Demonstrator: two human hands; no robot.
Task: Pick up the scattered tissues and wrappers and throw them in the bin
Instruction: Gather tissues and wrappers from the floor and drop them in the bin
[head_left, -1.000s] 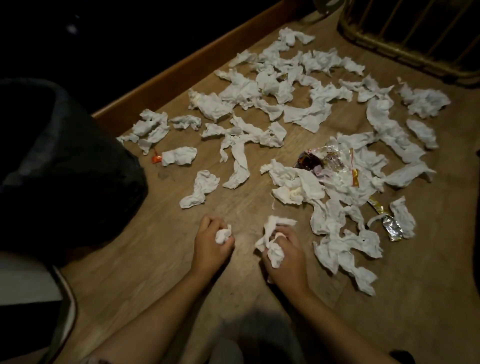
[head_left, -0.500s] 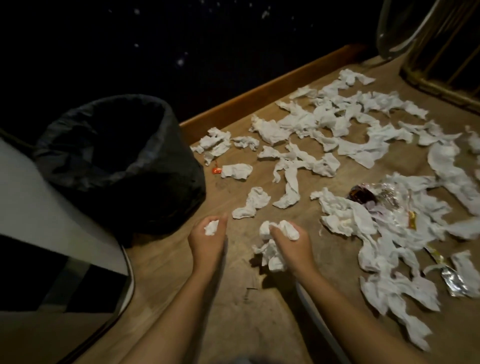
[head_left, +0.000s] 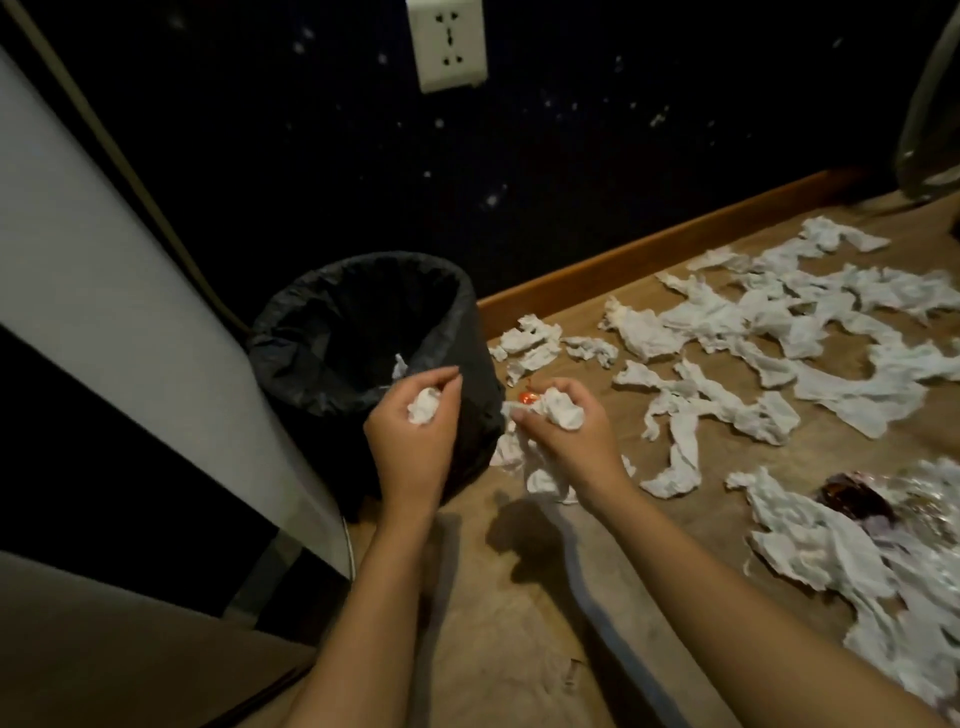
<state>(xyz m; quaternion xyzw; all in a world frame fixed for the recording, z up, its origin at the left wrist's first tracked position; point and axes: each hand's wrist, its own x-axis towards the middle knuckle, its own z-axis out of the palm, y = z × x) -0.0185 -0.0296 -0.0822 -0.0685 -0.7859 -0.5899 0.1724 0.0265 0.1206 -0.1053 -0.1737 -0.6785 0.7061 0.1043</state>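
Note:
A round bin with a black liner (head_left: 332, 332) stands on the floor at the left, against the dark wall. My left hand (head_left: 413, 441) is at the bin's near rim, closed on a small crumpled white tissue (head_left: 423, 405). Just right of the bin, my right hand (head_left: 563, 436) grips a bigger wad of white tissues (head_left: 563, 408), with loose ends hanging below it (head_left: 543, 475). Several crumpled tissues (head_left: 727, 332) lie scattered over the wooden floor to the right. A dark and shiny wrapper (head_left: 857, 499) lies among them at the far right.
A white panel (head_left: 104, 270) leans along the left side next to the bin. A wooden skirting board (head_left: 649, 254) runs along the wall, with a white wall socket (head_left: 447, 41) above. A small orange scrap (head_left: 525, 397) lies by the bin.
Both hands have lifted off the floor with their tissues and moved left to the bin. My view has swung left and up, bringing the bin's opening and the wall socket into sight.

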